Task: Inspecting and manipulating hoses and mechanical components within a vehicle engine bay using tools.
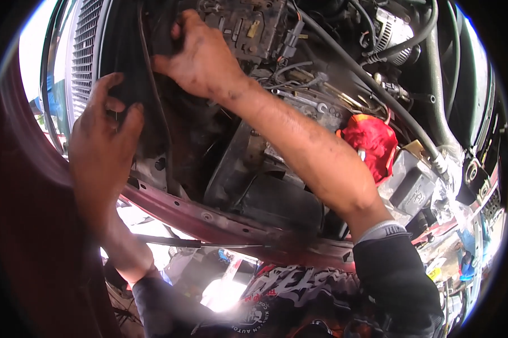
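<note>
Red rag (372, 143): you see it bunched at the engine bay's right side, just beside a plastic-wrapped black box (414, 188).
Wrenches (307, 101): they lie on the engine top, near the bay's middle.
Black hose (377, 90): it runs from the bay's top edge down to the right.
Grille (85, 50): at your upper left corner.
Red body rim (209, 217): along the bay's near edge.

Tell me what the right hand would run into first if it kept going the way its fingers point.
The right hand points up and left, fingers already on a black panel beside the fuse box. Going on, it would likely meet that panel first; depth is unclear.
</note>
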